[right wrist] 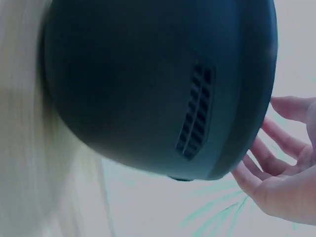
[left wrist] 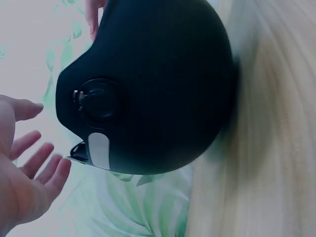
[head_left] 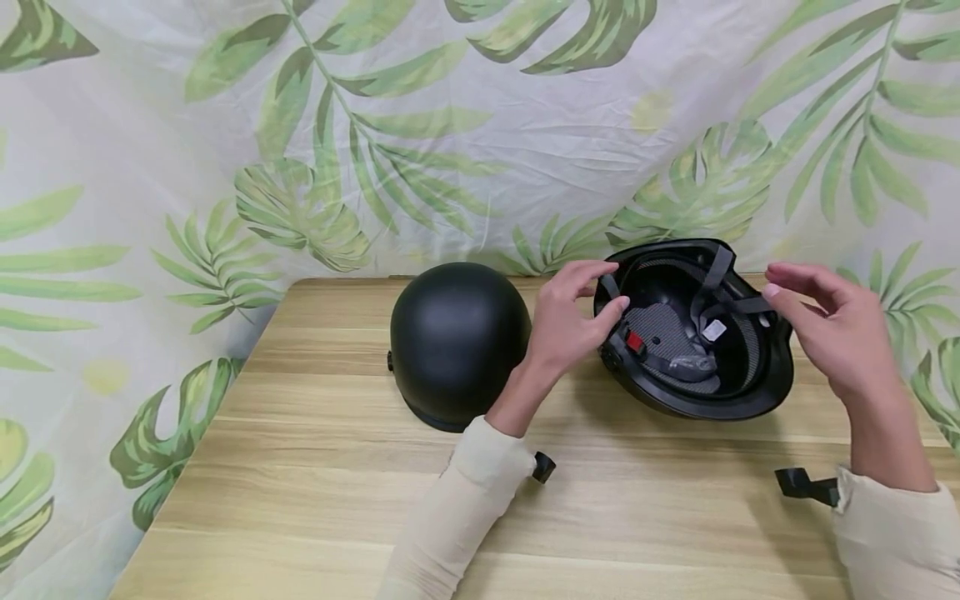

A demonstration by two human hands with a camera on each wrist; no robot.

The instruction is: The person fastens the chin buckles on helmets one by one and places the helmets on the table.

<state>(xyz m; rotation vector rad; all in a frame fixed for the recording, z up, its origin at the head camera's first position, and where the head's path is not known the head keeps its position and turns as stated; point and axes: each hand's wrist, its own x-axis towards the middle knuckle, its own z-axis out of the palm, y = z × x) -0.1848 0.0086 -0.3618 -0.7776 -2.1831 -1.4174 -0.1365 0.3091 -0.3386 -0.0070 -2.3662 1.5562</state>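
Note:
An upturned black helmet [head_left: 675, 400] rests on its dome at the right of the table, its inside facing up. Inside it show grey padding, dark straps [head_left: 716, 275] and a red buckle [head_left: 635, 342]. My left hand [head_left: 573, 321] hovers at its left rim, fingers loosely spread; in the left wrist view the hand [left wrist: 29, 182] stands just off the shell. At the opposite rim is my right hand [head_left: 840, 329], with fingers relaxed. The right wrist view puts that hand's fingertips [right wrist: 242, 175] at the brim; whether they touch it I cannot tell.
A second black helmet [head_left: 457, 333] stands dome up, left of my left forearm. Both sit on a wooden table [head_left: 315, 500]. Behind its back edge hangs a leaf-printed cloth [head_left: 562, 142]. Black straps [head_left: 806, 485] stick out from both sleeves.

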